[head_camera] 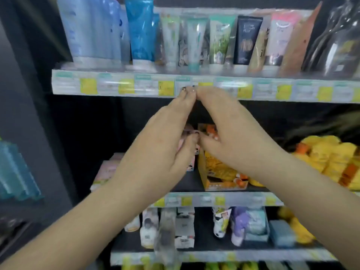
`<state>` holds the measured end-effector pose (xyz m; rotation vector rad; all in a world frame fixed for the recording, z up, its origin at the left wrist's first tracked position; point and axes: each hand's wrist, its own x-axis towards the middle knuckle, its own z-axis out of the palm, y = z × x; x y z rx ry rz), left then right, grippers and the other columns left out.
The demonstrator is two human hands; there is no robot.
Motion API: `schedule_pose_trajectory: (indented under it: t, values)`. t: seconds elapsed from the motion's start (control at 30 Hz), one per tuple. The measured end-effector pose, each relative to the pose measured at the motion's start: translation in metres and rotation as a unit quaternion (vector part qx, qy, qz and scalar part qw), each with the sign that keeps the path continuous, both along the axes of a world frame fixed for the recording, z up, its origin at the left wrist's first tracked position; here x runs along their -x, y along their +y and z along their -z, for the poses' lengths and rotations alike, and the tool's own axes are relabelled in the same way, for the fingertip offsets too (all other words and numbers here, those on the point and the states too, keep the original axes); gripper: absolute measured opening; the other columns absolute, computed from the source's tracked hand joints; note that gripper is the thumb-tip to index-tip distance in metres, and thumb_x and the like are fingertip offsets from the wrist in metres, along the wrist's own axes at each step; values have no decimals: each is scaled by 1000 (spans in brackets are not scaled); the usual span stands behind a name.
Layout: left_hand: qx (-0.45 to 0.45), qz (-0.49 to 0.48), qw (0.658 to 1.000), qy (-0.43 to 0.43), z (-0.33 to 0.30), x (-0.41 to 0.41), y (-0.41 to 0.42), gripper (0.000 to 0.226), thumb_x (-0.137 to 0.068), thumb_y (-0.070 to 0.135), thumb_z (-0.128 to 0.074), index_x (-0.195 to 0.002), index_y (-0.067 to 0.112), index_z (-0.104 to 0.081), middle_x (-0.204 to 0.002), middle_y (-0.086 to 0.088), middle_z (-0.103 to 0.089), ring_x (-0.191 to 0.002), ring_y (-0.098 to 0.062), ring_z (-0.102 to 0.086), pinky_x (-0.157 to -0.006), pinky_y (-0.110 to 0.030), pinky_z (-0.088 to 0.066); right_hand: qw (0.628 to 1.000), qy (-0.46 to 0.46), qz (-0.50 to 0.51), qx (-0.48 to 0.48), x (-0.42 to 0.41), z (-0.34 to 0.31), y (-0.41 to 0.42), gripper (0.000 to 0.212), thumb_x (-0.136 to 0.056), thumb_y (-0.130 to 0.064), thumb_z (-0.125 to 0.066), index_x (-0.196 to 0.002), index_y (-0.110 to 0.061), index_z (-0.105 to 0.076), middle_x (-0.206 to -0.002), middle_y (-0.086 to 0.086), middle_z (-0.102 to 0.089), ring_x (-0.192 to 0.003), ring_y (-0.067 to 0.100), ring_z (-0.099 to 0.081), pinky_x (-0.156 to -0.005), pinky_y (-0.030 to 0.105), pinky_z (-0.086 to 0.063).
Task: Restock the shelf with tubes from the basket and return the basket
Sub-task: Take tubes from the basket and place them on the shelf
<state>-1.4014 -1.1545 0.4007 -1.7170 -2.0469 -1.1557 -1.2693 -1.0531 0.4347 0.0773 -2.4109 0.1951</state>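
Several tubes stand in a row on the top shelf (194,72), among them a blue tube (141,32), a green tube (221,39) and a black tube (246,39). My left hand (155,152) and my right hand (229,137) are raised in front of the shelving. Their fingertips meet at the price strip (120,84) of the top shelf, and the thumbs touch lower down. The fingers are fairly straight and I see nothing held in either hand. No basket is in view.
The middle shelf holds an orange box (218,172), pink packs (109,172) and yellow plush items (331,158). Small bottles and pouches (222,223) stand on the lower shelf, with a blurred clear object (165,236) in front. A dark panel (29,94) borders the left.
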Motion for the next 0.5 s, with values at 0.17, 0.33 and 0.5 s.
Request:
schedule_pose_trajectory:
  t: [0.17, 0.33, 0.5]
  values:
    - [-8, 29, 1000, -4, 83, -78, -28, 57, -90, 23, -39, -144, 14, -27, -149, 0, -32, -138, -7, -24, -112, -12, -17, 997, -47, 25, 62, -31, 96, 6, 57, -75, -14, -59, -129, 0, -46, -130, 14, -51, -122, 29, -46, -103, 30, -32]
    - [140, 39, 982, -120, 187, -106, -13, 54, -92, 18, -43, -144, 17, -27, -148, 7, -28, -137, -5, -23, -109, -9, -13, 967, -179, 100, 154, -70, 221, 9, 64, -75, -10, -70, -133, -1, -44, -134, 17, -48, -126, 32, -42, -106, 35, -29]
    - [285, -17, 934, -216, 301, -124, -10, 49, -93, 17, -45, -141, 13, -36, -145, -3, -39, -134, -16, -36, -106, -15, -18, 937, -277, 157, 140, -111, 331, 7, 72, -59, -2, -79, -126, 1, -52, -121, 23, -57, -110, 41, -55, -96, 47, -42]
